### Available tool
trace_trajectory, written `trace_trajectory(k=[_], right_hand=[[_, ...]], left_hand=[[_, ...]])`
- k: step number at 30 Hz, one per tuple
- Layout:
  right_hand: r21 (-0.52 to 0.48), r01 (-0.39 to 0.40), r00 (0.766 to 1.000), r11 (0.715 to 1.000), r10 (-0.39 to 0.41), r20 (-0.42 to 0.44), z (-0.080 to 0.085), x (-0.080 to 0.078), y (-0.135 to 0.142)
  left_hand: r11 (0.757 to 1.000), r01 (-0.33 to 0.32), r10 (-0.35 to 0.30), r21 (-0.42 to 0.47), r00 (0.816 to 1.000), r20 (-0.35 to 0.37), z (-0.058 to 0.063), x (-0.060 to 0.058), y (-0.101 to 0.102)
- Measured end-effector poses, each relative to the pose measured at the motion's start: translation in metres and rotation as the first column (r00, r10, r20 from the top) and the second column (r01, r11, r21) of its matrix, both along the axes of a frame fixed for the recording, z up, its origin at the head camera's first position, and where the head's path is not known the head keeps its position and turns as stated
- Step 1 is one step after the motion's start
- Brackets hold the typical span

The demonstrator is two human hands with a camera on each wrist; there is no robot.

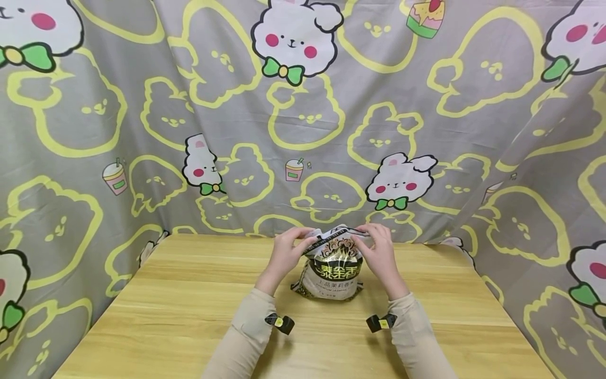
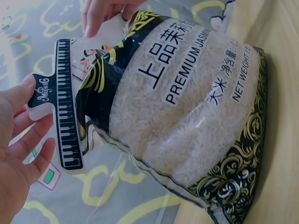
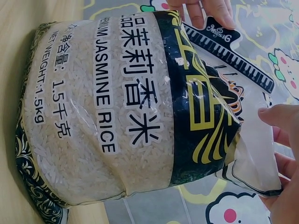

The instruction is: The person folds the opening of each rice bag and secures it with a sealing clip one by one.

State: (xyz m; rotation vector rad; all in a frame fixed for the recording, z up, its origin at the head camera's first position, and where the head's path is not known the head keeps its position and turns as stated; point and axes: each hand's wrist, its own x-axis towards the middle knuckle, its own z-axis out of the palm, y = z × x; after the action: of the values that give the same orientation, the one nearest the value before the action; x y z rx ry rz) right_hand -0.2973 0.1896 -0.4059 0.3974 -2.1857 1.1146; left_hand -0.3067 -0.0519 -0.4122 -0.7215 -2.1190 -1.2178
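Note:
A clear plastic bag of jasmine rice (image 1: 330, 287), printed with black and gold bands, stands upright on the wooden table. My left hand (image 1: 285, 255) pinches the handle of a black clip (image 2: 69, 112) with a piano-key pattern and the word "Music". The clip lies slanted across the left part of the bag's upper edge. At the top right corner, my right hand (image 1: 380, 252) grips the pale top of the bag between thumb and fingers. In the right wrist view the rice (image 3: 88, 107) shows through the clear front, and the bag's top flap (image 3: 257, 144) is flattened.
The wooden table (image 1: 189, 316) extends on both sides of the bag. Behind it hangs a grey curtain (image 1: 303, 158) with cartoon rabbits and yellow outlines, which also closes off both sides. A small black camera (image 1: 280, 322) is strapped to each sleeved wrist.

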Motion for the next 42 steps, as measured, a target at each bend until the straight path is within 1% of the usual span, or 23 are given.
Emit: trace_trajectory(k=[7, 13, 20, 26, 32, 39, 42], right_hand=[[0.001, 0.0, 1.0, 1.0, 0.0, -0.005, 0.0, 0.0, 0.0], [-0.009, -0.005, 1.0, 1.0, 0.005, 0.015, 0.001, 0.001, -0.001], [0.0, 0.002, 1.0, 1.0, -0.002, 0.007, -0.001, 0.0, 0.0], [0.005, 0.005, 1.0, 1.0, -0.005, 0.001, -0.001, 0.0, -0.001], [0.012, 0.008, 1.0, 1.0, -0.008, -0.011, -0.001, -0.001, 0.0], [0.009, 0.004, 1.0, 1.0, -0.004, 0.003, -0.001, -0.001, 0.0], [0.014, 0.006, 1.0, 1.0, -0.006, -0.004, -0.001, -0.001, 0.0]], left_hand=[[1.0, -0.006, 0.006, -0.006, 1.0, 0.011, 0.0, -0.001, 0.003], [1.0, -0.003, 0.004, -0.009, 1.0, 0.027, 0.001, -0.002, 0.003], [1.0, 0.01, -0.01, 0.0, 1.0, -0.011, 0.003, -0.002, 0.006], [1.0, 0.008, -0.008, -0.001, 1.0, -0.022, 0.004, -0.002, 0.007], [1.0, 0.011, -0.011, 0.001, 1.0, -0.014, 0.005, -0.004, 0.008], [0.999, 0.03, -0.029, 0.013, 1.0, -0.006, 0.007, -0.004, 0.012], [0.999, 0.032, -0.032, 0.014, 0.999, 0.001, 0.007, -0.004, 0.012]])
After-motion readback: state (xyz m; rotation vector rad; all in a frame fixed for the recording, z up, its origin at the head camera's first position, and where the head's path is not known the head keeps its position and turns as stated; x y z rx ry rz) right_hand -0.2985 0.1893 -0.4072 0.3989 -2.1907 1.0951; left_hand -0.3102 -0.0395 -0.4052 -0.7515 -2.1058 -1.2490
